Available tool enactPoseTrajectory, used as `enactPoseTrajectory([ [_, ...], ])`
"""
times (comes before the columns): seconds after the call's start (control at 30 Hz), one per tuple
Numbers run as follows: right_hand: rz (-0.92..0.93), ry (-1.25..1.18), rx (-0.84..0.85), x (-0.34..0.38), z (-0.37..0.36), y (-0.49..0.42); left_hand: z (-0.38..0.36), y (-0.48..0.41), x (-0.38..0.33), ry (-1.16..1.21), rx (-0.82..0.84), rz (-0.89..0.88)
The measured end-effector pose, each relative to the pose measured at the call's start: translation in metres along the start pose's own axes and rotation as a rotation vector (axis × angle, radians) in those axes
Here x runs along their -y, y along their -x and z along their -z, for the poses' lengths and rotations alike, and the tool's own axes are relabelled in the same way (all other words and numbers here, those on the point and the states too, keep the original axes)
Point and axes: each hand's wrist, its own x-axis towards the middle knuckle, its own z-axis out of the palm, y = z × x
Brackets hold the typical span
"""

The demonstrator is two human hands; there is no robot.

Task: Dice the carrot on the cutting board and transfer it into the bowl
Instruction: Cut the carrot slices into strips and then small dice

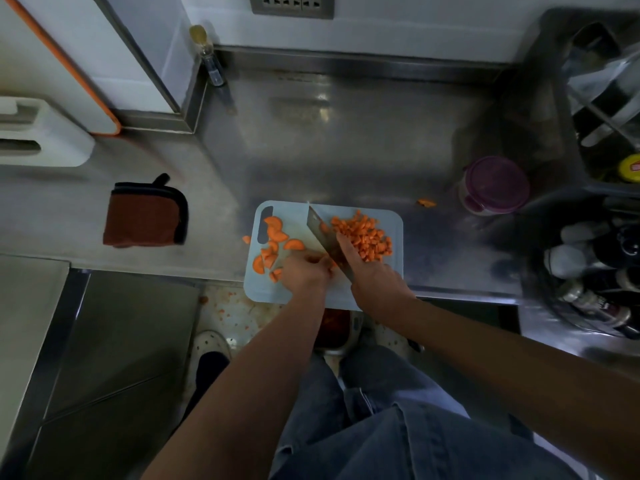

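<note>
A pale blue cutting board lies at the front edge of the steel counter. Half-moon carrot slices are scattered on its left side. A heap of diced carrot sits on its right side. My right hand grips the handle of a cleaver, forefinger stretched along the blade, which runs diagonally across the board between the two carrot groups. My left hand pinches carrot pieces against the blade's left face with curled fingers. No bowl is clearly visible on the counter.
A purple-lidded container stands right of the board, with a stray carrot bit near it. A folded brown cloth lies to the left. A rack with bottles fills the right side. A steel bin sits on the floor below the board.
</note>
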Motion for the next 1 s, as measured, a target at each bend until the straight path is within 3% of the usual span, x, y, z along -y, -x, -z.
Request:
enactPoseTrajectory([
  [0.47,0.009,-0.041,0.014,-0.005,-0.013,-0.007,0.001,0.002,-0.001,0.019,0.008,0.01],
  [0.77,0.136,-0.27,-0.171,-0.014,0.01,-0.015,0.012,0.0,0.001,-0.15,-0.006,-0.117],
  [0.87,0.124,-0.283,-0.194,-0.021,0.012,-0.017,0.017,0.002,-0.002,-0.296,-0.063,-0.247],
  [1.0,0.076,-0.279,-0.195,-0.027,0.012,-0.013,0.023,0.004,-0.001,-0.565,0.046,-0.658],
])
